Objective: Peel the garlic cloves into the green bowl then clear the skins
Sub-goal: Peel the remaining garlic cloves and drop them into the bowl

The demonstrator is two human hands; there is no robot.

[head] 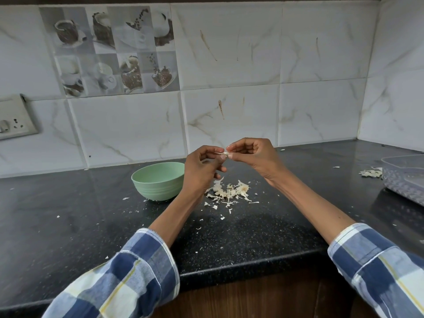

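Both hands raised above the worktop [252, 237], peeling one garlic clove [226, 153].
Left hand [202, 167] and right hand [254, 154] both pinch the clove. Green bowl [158, 181] toward the back edge; skins pile [229, 191] just beside it.

Left grip [203, 165], right grip [250, 154] — both pinched

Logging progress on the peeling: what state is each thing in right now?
Left hand: pinching the small garlic clove.
Right hand: pinching the same clove.
Pale green round bowl: upright on the counter.
Papery garlic skins: piled loose on the black counter.
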